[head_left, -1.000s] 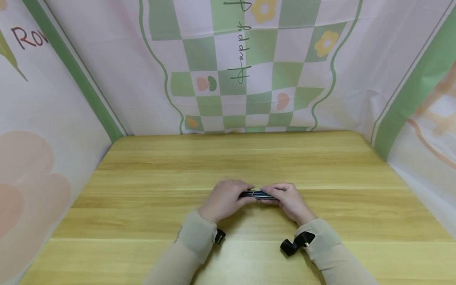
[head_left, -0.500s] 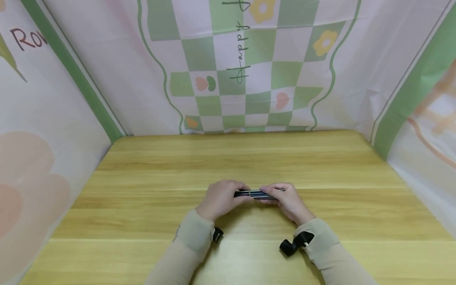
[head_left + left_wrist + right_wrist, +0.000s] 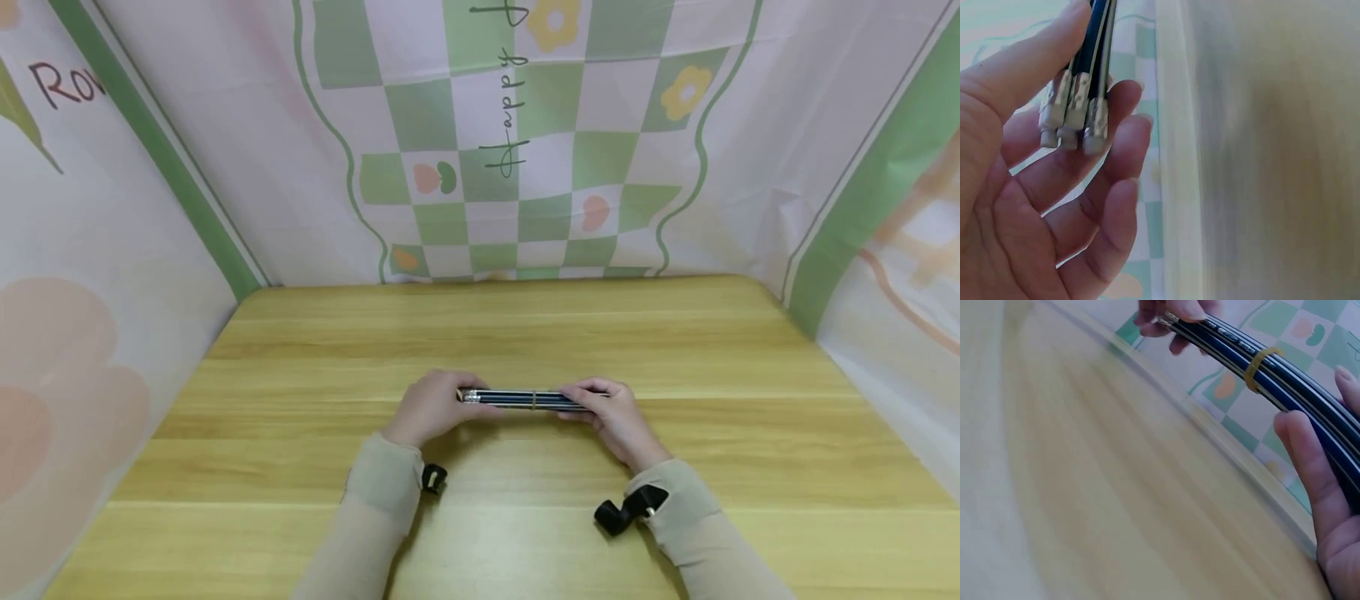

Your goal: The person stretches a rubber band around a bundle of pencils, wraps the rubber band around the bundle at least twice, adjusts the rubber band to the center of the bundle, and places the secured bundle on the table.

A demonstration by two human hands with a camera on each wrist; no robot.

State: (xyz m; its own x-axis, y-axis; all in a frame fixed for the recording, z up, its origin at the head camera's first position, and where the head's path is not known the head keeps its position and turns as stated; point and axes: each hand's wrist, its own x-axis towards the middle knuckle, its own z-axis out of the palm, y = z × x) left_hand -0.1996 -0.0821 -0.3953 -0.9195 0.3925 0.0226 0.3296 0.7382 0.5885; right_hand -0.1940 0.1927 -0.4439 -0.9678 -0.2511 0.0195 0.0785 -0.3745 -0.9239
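Between the two hands lies a bundle of dark, white-striped pencils (image 3: 506,399), held level above the table. A tan rubber band (image 3: 1254,369) circles the bundle near its middle. My left hand (image 3: 429,408) pinches the eraser end between thumb and fingers; in the left wrist view the metal ferrules and pale erasers (image 3: 1093,144) point toward the palm. The other end is gripped by my right hand (image 3: 618,421), which covers the tips. In the right wrist view, the left hand (image 3: 1175,309) shows at the far end of the pencils.
The wood-grain table (image 3: 525,333) extends around both hands. Behind it hangs a green-and-white checked cloth (image 3: 491,175), with printed cloth walls on both sides. Black straps with small black parts (image 3: 630,510) sit at the wrists.
My left hand has slid left along the pencils to their eraser end, uncovering more of the bundle and the rubber band. My right hand has stayed nearly in place.
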